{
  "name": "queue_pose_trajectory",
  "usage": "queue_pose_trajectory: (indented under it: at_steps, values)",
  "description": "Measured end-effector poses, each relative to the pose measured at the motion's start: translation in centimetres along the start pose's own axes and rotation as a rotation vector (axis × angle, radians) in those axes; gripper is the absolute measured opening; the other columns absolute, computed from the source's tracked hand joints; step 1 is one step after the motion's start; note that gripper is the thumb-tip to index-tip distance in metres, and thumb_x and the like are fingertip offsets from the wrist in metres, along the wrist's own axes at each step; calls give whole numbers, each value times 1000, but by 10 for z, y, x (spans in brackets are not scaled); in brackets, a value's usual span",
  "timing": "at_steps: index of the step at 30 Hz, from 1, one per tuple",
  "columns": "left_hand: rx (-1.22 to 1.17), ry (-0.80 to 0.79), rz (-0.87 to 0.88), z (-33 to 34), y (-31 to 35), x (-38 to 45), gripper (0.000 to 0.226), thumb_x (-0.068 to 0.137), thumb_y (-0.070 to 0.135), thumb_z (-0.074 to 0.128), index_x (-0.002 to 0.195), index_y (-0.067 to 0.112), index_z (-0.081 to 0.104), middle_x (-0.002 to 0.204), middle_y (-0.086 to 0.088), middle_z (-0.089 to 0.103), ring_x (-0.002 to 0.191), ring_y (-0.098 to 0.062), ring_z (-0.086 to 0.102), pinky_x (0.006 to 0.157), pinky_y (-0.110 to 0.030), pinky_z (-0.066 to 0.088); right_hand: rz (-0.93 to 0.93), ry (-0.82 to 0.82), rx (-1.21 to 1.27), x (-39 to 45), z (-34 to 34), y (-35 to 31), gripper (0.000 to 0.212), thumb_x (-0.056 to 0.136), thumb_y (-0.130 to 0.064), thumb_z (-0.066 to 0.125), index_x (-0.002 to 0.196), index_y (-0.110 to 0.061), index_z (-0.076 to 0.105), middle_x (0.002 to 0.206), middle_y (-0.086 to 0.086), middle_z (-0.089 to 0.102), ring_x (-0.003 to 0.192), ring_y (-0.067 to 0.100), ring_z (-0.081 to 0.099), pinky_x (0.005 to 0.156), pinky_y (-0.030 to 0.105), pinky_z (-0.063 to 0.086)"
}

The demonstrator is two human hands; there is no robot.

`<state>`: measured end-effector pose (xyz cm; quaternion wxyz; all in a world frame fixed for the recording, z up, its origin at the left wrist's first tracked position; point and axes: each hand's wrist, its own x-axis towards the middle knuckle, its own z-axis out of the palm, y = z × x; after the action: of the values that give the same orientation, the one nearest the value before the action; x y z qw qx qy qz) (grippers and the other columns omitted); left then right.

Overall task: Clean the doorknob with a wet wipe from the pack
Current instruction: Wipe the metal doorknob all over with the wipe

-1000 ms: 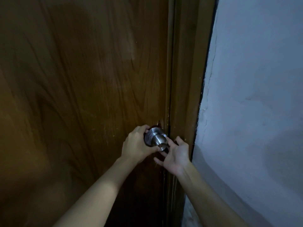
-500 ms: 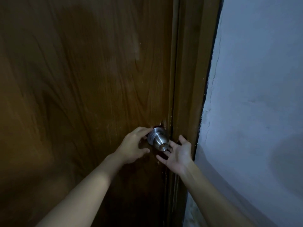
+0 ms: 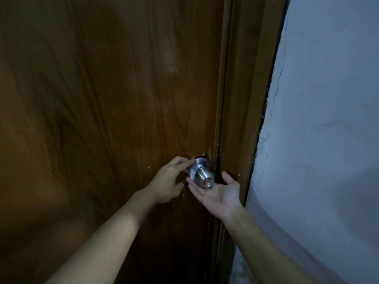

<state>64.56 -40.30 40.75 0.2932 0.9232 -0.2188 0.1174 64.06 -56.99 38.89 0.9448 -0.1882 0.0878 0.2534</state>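
Doorknob (image 3: 202,175): my left hand (image 3: 168,183) fingertips on its rim, right hand (image 3: 220,193) spread palm-up beneath (both holding nothing).

Both forearms were bare and extended forward and upward from the lower edge of the view. The left hand (image 3: 167,181) was held back-up, fingers (image 3: 180,160) loosely curled and reaching forward to the right, thumb tucked below. The right hand (image 3: 220,192) was turned palm-up, fingers extended toward the left, thumb raised. Both hands were spread and gripped nothing. The two hands sat near each other, not touching.
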Motion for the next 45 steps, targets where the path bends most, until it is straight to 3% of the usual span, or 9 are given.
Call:
queue_pose_trajectory:
  at_steps: [10, 17, 20, 24, 29, 34, 38, 42, 45]
  values:
    - [-3, -7, 0, -1, 0, -1, 75, 75, -8, 61, 140, 15, 34, 135, 1, 40, 116, -8, 45, 98, -17, 36, -48, 139, -26, 6, 8, 8, 73, 86, -53, 39, 130, 5, 39, 110, 32, 51, 122, 42, 43, 111, 46, 30]
    - [-7, -16, 0, -1, -2, -1, 75, 76, -6, 62, 141, 16, 32, 135, 2, 40, 117, -10, 45, 98, -16, 36, -72, 161, -69, 1, 5, 0, 69, 86, -49, 41, 123, 9, 42, 117, 32, 51, 117, 42, 47, 104, 46, 37]
    - [-82, 94, -12, 5, 1, -7, 64, 79, -2, 62, 137, 17, 40, 128, 3, 48, 113, -6, 48, 90, -4, 38, -18, 128, -143, 0, 4, 4, 66, 87, -52, 34, 118, 5, 47, 124, 29, 52, 117, 39, 49, 101, 47, 35]
    - [-175, 392, -195, 23, 5, -19, 28, 84, 12, 62, 112, 11, 65, 105, -1, 69, 82, 2, 60, 68, 3, 42, 8, 131, -289, 1, -2, 0, 71, 88, -53, 28, 118, 6, 51, 121, 29, 57, 114, 36, 54, 97, 49, 36]
    - [-335, 426, -386, 41, 17, -16, 25, 84, 33, 62, 97, 15, 72, 82, 9, 67, 71, 8, 59, 58, -4, 46, 26, 137, -401, 2, -4, -4, 67, 88, -53, 27, 116, 3, 54, 122, 26, 56, 115, 34, 51, 93, 49, 37]
    - [-590, 467, -675, 55, 18, -10, 12, 81, 19, 67, 86, 10, 73, 75, -1, 70, 71, -14, 64, 69, -30, 53, 64, 226, -623, 1, -3, -9, 59, 87, -49, 39, 114, 0, 58, 114, 20, 60, 107, 31, 55, 84, 43, 45]
    - [-1183, 392, -1017, 58, 25, -1, 20, 80, -2, 64, 99, -7, 63, 89, -20, 69, 72, -21, 66, 61, -25, 59, -134, 310, -857, 1, 2, -13, 37, 91, -40, 43, 111, -11, 53, 100, 11, 63, 99, 27, 59, 88, 41, 46]
    - [-1590, 358, -1073, 48, 34, 16, 30, 86, -5, 52, 116, -2, 51, 112, -26, 64, 100, -29, 65, 91, -34, 52, -356, 298, -1157, 2, 9, -10, 35, 89, -33, 52, 119, -14, 53, 107, 5, 62, 96, 18, 58, 81, 35, 47]
    - [-1592, 353, -1091, 41, 39, 17, 31, 88, -5, 48, 119, -1, 49, 120, -25, 60, 112, -29, 60, 93, -36, 49, -380, 271, -1268, 2, 12, -12, 29, 89, -29, 51, 116, -17, 54, 109, 6, 61, 97, 17, 57, 84, 37, 49]
